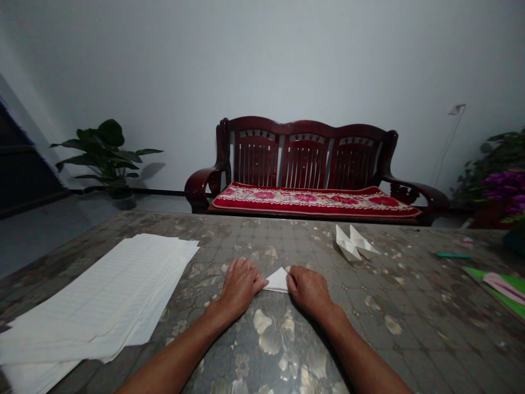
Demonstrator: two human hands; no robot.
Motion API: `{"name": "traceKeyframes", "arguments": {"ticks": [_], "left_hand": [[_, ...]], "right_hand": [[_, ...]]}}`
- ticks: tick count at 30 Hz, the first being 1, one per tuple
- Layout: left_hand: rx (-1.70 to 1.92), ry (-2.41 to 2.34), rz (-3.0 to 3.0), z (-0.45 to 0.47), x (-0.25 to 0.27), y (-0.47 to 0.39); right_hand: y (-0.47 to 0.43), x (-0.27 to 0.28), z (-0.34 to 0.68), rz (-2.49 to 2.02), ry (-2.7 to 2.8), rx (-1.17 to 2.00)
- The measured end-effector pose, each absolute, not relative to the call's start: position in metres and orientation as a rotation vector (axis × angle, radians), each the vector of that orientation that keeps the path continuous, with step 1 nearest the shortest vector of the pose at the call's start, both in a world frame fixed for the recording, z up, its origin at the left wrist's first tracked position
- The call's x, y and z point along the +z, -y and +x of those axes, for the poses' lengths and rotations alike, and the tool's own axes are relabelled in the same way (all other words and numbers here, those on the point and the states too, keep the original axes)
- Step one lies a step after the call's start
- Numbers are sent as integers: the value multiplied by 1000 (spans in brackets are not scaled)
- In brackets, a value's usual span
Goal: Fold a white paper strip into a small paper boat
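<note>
A small piece of white paper folded into a triangle [278, 280] lies low over the table between my hands, its point away from me. My left hand [241, 282] grips its left corner, the thumb along the near edge and the fingers curled. At the right corner my right hand [309, 287] is closed on it too, with its fingertips partly hidden. Beyond my right hand stands a folded white paper figure [348, 244] with raised pointed ends, perhaps two pieces side by side.
A spread stack of printed paper sheets [106, 290] covers the table's left side. To the right lie a teal pen [453, 255] and a green sheet or booklet [496, 290] with a pink item [504, 285] on it. Behind the patterned table [356, 328] stands a wooden bench [305, 153].
</note>
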State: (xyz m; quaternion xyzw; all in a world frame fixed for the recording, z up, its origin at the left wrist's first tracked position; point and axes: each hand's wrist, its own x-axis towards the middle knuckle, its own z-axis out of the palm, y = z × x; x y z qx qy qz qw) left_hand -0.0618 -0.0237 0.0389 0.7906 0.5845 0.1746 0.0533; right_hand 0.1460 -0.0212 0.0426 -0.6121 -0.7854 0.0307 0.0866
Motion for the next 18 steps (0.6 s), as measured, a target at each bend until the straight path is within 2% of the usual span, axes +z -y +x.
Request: {"name": "traceKeyframes", "arguments": {"ticks": [18], "left_hand": [[503,-1891,2486,-55,32,20]], "right_hand": [[22,41,144,-1831,2352,55]]}}
